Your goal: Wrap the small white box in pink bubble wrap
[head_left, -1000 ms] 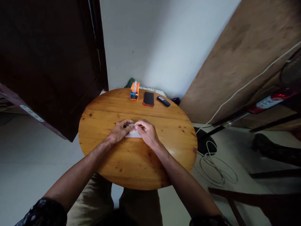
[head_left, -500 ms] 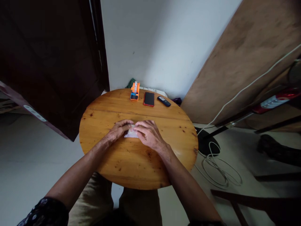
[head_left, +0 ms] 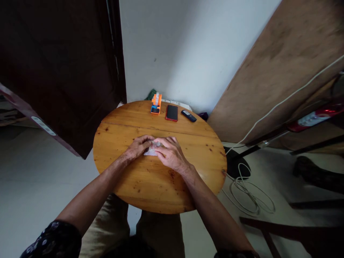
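Note:
A small, pale, clear-looking plastic packet lies near the middle of the round wooden table, between my two hands. Curled over its left side are the fingers of my left hand, with the thumb pressed on it. My right hand grips its right side, thumb and fingers bent over the top. The fingers cover much of the packet, so its contents cannot be made out.
Along the table's far edge stand an orange and blue tape dispenser, a dark phone with a red edge and a black handset. A white wall rises behind. A coiled white cable lies on the floor at right, near a dark wooden chair.
The view has shifted slightly. My fingers have moved a little on the packet, and the red print seen on it before is now mostly covered.

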`<state>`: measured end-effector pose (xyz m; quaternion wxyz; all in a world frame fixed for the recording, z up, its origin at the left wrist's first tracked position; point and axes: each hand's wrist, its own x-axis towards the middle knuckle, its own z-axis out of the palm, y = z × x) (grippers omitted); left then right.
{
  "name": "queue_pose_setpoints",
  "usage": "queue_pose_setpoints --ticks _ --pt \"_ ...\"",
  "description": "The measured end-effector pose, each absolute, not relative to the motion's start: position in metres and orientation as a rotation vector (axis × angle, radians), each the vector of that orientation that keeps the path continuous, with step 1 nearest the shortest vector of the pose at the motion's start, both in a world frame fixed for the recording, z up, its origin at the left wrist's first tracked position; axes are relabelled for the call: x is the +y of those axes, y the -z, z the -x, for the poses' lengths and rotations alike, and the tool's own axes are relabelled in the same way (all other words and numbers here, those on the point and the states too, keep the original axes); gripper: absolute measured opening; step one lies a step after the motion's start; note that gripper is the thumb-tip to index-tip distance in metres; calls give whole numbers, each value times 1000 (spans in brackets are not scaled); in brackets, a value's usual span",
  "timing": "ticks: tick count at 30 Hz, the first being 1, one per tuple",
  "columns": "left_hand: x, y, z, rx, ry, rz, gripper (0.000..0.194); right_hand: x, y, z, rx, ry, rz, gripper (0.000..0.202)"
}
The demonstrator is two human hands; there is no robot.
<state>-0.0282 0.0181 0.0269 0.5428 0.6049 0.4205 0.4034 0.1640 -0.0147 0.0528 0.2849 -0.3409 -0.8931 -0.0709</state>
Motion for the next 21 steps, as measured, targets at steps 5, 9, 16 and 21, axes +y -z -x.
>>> queue_pose_setpoints --ticks 5,9,16,21 --pt "17 -27 29 1001 -964 -1486 32 -15 -51 -160 -2368 246 888 18" --pt "15 -29 29 1014 -962 -1538 41 -15 -50 -161 -2332 171 849 16" --pt "13 -27 28 1076 -933 -1567 57 -5 -49 -178 -1969 -360 922 15" --pt "14 -26 27 1082 -968 -1592 54 -3 -48 -180 -2087 -544 1080 69"
